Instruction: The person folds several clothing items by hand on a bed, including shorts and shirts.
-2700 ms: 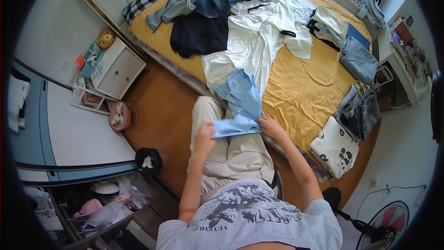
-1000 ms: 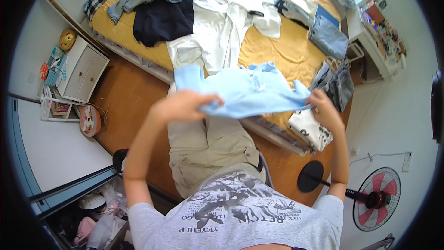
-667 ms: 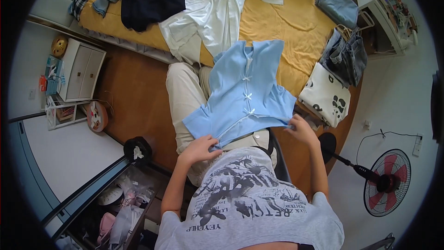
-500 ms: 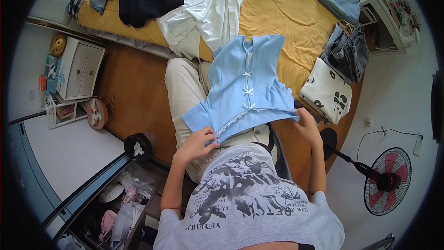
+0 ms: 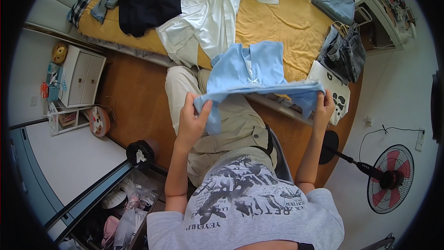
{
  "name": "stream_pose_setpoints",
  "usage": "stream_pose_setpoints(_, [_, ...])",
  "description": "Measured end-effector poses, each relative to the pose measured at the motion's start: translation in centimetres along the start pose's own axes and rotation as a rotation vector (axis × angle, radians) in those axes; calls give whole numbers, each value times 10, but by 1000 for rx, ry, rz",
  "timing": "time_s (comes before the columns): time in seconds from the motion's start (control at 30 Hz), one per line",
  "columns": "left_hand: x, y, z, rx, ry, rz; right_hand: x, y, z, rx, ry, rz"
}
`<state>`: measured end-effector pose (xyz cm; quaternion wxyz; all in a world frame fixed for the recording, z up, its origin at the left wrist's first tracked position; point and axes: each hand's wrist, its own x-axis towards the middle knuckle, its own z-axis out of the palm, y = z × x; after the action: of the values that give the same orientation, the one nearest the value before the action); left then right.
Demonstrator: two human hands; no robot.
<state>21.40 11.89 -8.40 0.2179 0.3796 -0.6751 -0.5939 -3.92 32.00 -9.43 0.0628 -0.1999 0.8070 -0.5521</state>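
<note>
Blue shirt [image 5: 269, 65] stretches above the person's lap [image 5: 235, 122], its far part at the edge of the yellow bed [image 5: 301, 41]. The left hand [image 5: 191, 122] and right hand [image 5: 324, 107] each grip one end of its hem [image 5: 266, 89].

At the near edge of the yellow bed [image 5: 273, 24], the left hand [image 5: 192, 119] and right hand [image 5: 325, 105] grip 2 ends of a blue top [image 5: 268, 67]; left of the bed stands a white cabinet [image 5: 84, 75].
</note>
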Motion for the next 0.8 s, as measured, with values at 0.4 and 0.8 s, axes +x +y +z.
stream_pose_setpoints(0.4, [63, 60, 24, 227, 154, 446, 17, -80, 30, -99, 45, -165])
stream_pose_setpoints(0.8, [60, 75, -22, 436, 955, 1028, 21, -111, 21, -32, 966, -744])
